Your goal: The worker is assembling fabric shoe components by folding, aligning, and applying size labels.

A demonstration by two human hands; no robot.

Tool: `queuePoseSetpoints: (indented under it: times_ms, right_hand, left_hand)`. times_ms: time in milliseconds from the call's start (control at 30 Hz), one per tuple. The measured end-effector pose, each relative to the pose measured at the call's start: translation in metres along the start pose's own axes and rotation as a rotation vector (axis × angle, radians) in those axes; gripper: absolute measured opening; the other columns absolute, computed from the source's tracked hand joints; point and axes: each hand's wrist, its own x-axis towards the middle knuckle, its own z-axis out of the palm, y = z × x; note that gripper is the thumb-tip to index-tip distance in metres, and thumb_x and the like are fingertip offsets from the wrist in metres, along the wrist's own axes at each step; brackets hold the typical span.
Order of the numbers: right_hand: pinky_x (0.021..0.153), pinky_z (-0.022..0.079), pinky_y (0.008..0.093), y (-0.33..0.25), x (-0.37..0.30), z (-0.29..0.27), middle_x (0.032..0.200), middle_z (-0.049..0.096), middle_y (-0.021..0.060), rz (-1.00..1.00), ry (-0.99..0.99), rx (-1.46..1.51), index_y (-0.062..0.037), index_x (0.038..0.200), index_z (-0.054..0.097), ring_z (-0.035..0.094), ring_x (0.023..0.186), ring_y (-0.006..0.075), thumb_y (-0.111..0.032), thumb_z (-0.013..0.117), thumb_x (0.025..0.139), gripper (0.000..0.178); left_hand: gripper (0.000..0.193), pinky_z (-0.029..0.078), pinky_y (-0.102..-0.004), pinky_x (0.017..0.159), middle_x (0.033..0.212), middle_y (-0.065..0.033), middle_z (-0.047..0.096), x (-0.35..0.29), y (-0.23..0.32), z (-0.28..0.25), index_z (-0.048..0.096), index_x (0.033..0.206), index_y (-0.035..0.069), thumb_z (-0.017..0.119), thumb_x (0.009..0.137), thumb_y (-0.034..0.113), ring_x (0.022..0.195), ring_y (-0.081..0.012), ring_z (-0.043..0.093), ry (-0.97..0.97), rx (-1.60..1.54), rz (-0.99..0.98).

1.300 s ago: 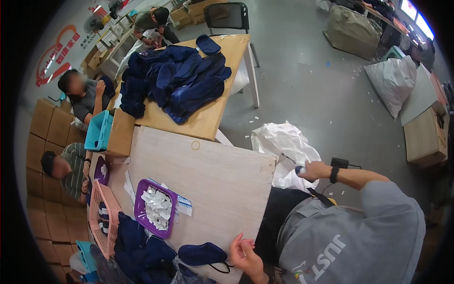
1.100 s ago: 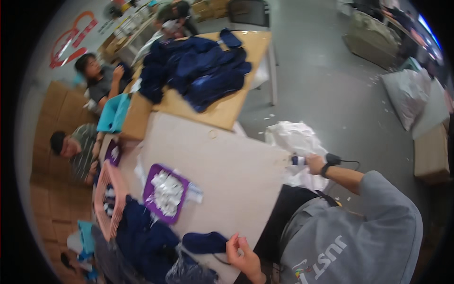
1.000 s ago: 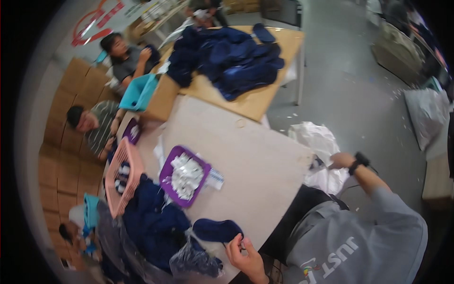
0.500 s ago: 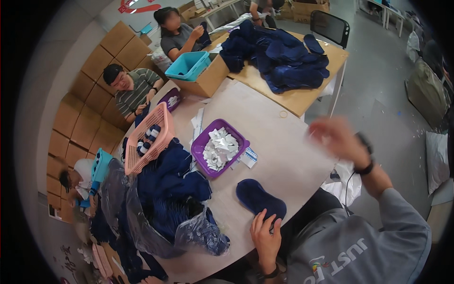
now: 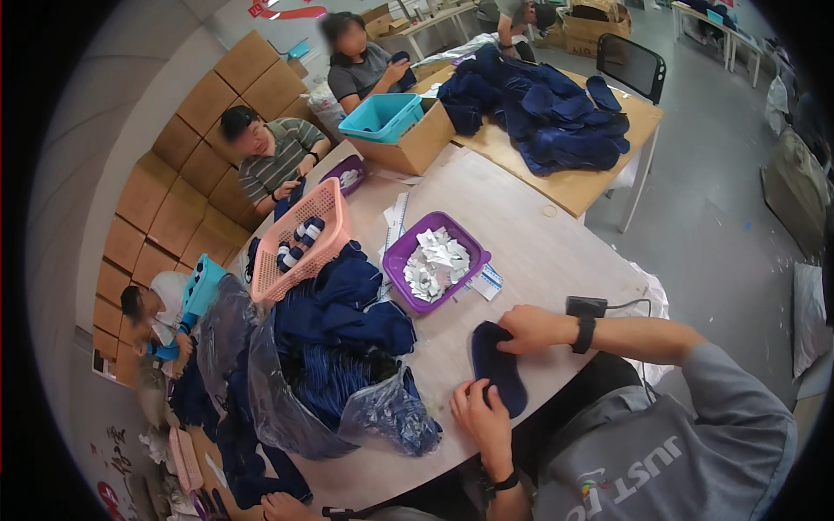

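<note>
A dark blue fabric eye mask (image 5: 501, 369) lies on the pale table at its front right, close to my body. My right hand (image 5: 532, 329) has its fingers closed on the upper end, with the fingertips partly hidden. Over the lower left edge, my left hand (image 5: 483, 424) grips with thumb and bent fingers. Farther off on the table stands a purple basket (image 5: 395, 271) of small white paper pieces, apart from both hands.
To the left, a clear plastic bag (image 5: 300, 425) holds a heap of dark blue fabric. Behind it sits a pink basket (image 5: 334, 227) with yarn-like rolls. A ruler (image 5: 488, 282) pokes from beneath the purple basket. Co-workers sit along the far left; a co-worker's hand (image 5: 285, 507) shows at the lower edge.
My right hand has come in from the right, where it was raised and blurred, and now grips the eye mask. The mask has turned more upright; my left hand stays at its lower end.
</note>
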Motion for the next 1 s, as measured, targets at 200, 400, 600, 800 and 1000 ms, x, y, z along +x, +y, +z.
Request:
queuePoseSetpoints:
  times_ms: [200, 400, 600, 800, 1000]
  right_hand:
    - [0.067, 0.053, 0.0438, -0.007, -0.038, -0.027, 0.069, 0.070, 0.0175, 0.008, -0.302, 0.452, 0.0050, 0.080, 0.071, 0.068, 0.066, 0.0304, -0.036, 0.065, 0.090, 0.043]
    - [0.085, 0.055, 0.0465, -0.020, -0.065, -0.071, 0.101, 0.072, 0.0193, 0.109, -0.261, -0.038, -0.0041, 0.122, 0.064, 0.069, 0.100, 0.0402, -0.045, 0.072, 0.092, 0.051]
    - [0.090, 0.053, 0.0471, -0.024, -0.031, -0.056, 0.112, 0.069, 0.0226, -0.420, 0.207, 0.119, 0.0005, 0.123, 0.063, 0.066, 0.106, 0.0388, -0.032, 0.080, 0.084, 0.053]
    - [0.092, 0.053, 0.0490, -0.051, -0.021, -0.011, 0.124, 0.064, 0.0245, -0.531, -0.819, 0.527, 0.0034, 0.132, 0.059, 0.067, 0.105, 0.0420, -0.026, 0.081, 0.079, 0.065]
    - [0.087, 0.052, 0.0469, -0.038, -0.035, 0.033, 0.106, 0.068, 0.0236, -0.730, -0.682, 0.673, 0.0052, 0.119, 0.062, 0.068, 0.102, 0.0357, -0.018, 0.077, 0.082, 0.047]
  left_hand:
    - [0.013, 0.045, -0.0460, 0.096, 0.106, -0.0167, 0.063, 0.014, -0.017, -0.020, 0.066, 0.100, 0.002, 0.069, 0.087, 0.004, 0.105, -0.0387, 0.057, 0.077, 0.083, -0.053]
    - [0.012, 0.054, -0.0411, 0.075, 0.089, -0.0162, 0.069, 0.017, -0.017, -0.018, 0.065, 0.104, 0.000, 0.062, 0.093, -0.001, 0.079, -0.0340, 0.069, 0.002, -0.209, 0.026]
    - [0.008, 0.051, -0.0388, 0.057, 0.074, -0.0117, 0.068, 0.024, 0.049, -0.040, 0.068, 0.094, 0.005, 0.074, 0.089, 0.002, 0.063, -0.0337, 0.067, -0.011, -0.427, 0.324]
    - [0.043, 0.043, -0.0347, 0.049, 0.059, -0.0050, 0.058, 0.023, 0.087, -0.052, 0.064, 0.071, 0.007, 0.080, 0.091, 0.042, 0.051, -0.0262, 0.060, -0.008, -0.490, 0.602]
    - [0.047, 0.039, -0.0312, 0.046, 0.055, -0.0018, 0.052, 0.012, 0.106, -0.047, 0.060, 0.066, 0.008, 0.081, 0.090, 0.043, 0.047, -0.0230, 0.056, -0.087, -0.592, 0.659]
